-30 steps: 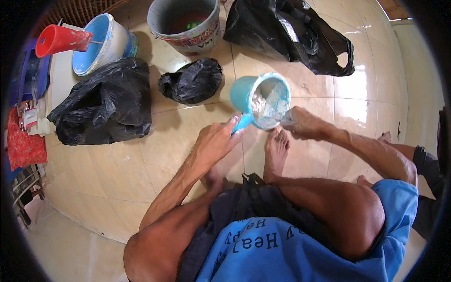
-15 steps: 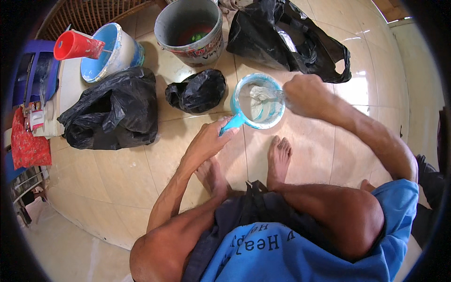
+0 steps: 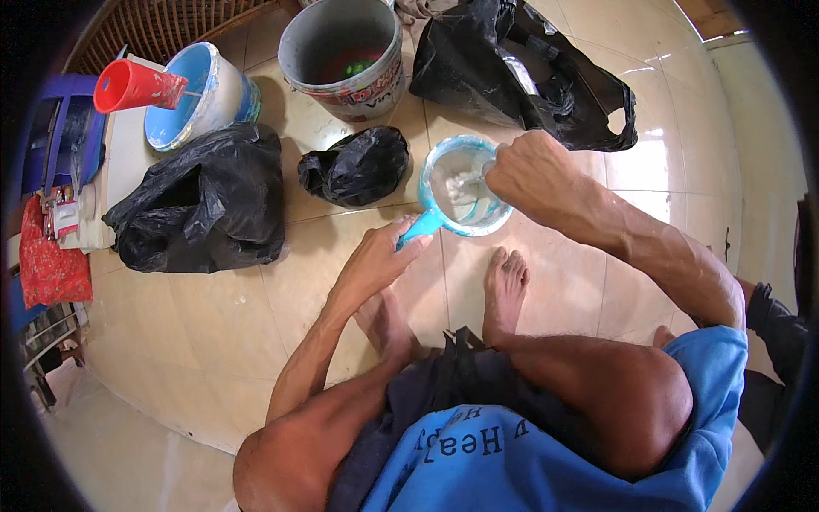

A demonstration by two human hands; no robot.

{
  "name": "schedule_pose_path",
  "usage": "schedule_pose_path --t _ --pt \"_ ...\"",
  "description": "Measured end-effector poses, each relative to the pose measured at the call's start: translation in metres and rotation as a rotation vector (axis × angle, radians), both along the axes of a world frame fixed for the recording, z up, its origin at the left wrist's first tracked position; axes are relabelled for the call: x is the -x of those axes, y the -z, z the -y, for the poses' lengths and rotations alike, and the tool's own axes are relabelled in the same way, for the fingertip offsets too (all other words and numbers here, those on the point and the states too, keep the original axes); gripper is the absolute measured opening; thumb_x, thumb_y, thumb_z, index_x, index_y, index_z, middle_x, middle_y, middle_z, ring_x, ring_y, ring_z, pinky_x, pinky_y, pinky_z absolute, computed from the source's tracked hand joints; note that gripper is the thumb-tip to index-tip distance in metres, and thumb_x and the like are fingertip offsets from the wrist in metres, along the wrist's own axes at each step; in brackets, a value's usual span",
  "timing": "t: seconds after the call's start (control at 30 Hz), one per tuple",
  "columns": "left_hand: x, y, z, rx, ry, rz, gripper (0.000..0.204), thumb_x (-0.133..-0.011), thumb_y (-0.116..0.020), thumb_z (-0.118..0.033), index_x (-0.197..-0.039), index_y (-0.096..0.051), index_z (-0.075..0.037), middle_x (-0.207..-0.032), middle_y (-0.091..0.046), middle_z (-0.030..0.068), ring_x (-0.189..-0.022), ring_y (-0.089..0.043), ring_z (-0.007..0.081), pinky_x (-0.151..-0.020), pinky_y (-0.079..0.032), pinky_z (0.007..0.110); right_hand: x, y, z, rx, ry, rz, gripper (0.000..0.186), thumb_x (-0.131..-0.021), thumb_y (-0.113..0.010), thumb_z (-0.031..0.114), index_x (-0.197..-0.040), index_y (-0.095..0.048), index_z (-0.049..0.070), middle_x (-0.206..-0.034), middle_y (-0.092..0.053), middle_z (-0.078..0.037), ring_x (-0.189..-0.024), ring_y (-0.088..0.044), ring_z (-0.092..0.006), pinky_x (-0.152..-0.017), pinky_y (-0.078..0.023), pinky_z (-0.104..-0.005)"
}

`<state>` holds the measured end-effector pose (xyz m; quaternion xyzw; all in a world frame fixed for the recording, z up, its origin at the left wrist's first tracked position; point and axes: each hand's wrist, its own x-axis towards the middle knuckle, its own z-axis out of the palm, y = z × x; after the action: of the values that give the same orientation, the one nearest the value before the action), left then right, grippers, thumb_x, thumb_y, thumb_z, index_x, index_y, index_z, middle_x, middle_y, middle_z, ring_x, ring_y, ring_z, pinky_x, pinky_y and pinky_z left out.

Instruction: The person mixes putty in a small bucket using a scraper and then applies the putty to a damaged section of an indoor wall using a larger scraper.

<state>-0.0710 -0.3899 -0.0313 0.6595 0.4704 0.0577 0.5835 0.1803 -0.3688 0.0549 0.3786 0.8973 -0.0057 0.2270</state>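
A light blue plastic scoop cup [image 3: 461,189] with white paste inside stands on the tiled floor in front of my bare feet. My left hand [image 3: 375,260] grips its blue handle at the lower left. Over the cup's right rim, my right hand [image 3: 533,175] is closed on a thin tool that reaches into the paste; the tool itself is mostly hidden by the fingers.
A grey bucket [image 3: 345,55] stands at the back. Black plastic bags lie around: a small one [image 3: 357,166] beside the cup, a large one [image 3: 200,205] on the left, another [image 3: 529,72] at the back right. A blue-white bucket [image 3: 205,94] with a red funnel [image 3: 136,85] is far left.
The cup sits farther from my feet than a second ago. My right hand rose from the cup's right side onto its rim and now works inside it. My left hand followed the handle.
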Motion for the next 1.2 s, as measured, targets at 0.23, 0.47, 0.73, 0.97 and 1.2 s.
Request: schedule_pose_path --t 0.23,0.47,0.73,0.97,1.2 --pt "0.007 0.003 0.004 0.027 -0.039 -0.010 0.055 -0.092 -0.061 -0.035 -0.132 -0.054 0.003 -0.072 -0.056 0.0034 -0.060 -0.048 0.0104 -0.056 -0.043 0.030 0.003 0.000 0.008 -0.077 0.020 -0.117 0.008 -0.070 -0.070 0.008 -0.063 -0.067 0.012 -0.062 -0.065 -0.005 -0.063 -0.068 -0.0219 -0.050 -0.045 -0.0355" --pt "0.002 -0.002 0.003 0.069 -0.012 -0.034 0.052 -0.092 -0.060 -0.037 -0.125 -0.057 0.003 -0.092 -0.067 0.0219 -0.079 -0.065 0.0260 -0.075 -0.049 0.038 0.011 -0.004 0.014 -0.025 0.004 0.057 0.006 -0.074 -0.067 0.011 -0.068 -0.068 0.011 -0.062 -0.063 -0.005 -0.063 -0.067 -0.0206 -0.054 -0.045 -0.0350" --pt "0.017 0.024 0.009 -0.023 0.025 -0.073 0.055 -0.090 -0.060 -0.039 -0.125 -0.055 0.003 -0.096 -0.068 0.0235 -0.084 -0.066 0.0363 -0.077 -0.049 0.042 -0.012 -0.049 0.020 0.191 0.243 -0.221 0.027 -0.081 -0.068 0.029 -0.093 -0.070 0.005 -0.079 -0.067 -0.015 -0.073 -0.069 -0.0301 -0.057 -0.050 -0.0387" --pt "0.015 0.034 0.009 -0.039 0.012 -0.204 0.059 -0.084 -0.069 -0.036 -0.123 -0.051 0.005 -0.081 -0.063 0.0170 -0.076 -0.065 0.0241 -0.071 -0.050 0.038 -0.013 -0.189 0.076 0.273 0.285 -0.669 0.060 -0.081 -0.071 0.030 -0.132 -0.054 0.002 -0.084 -0.063 -0.011 -0.074 -0.063 -0.0251 -0.063 -0.050 -0.0406" --pt "0.022 0.036 -0.004 0.039 0.128 -0.173 0.045 -0.081 -0.069 -0.039 -0.104 -0.060 -0.001 -0.079 -0.066 0.0191 -0.073 -0.065 0.0365 -0.068 -0.050 0.043 0.006 -0.184 0.075 0.242 0.357 -0.245 0.060 -0.085 -0.062 0.024 -0.134 -0.044 -0.006 -0.086 -0.057 -0.008 -0.079 -0.058 -0.0213 -0.069 -0.046 -0.0336"
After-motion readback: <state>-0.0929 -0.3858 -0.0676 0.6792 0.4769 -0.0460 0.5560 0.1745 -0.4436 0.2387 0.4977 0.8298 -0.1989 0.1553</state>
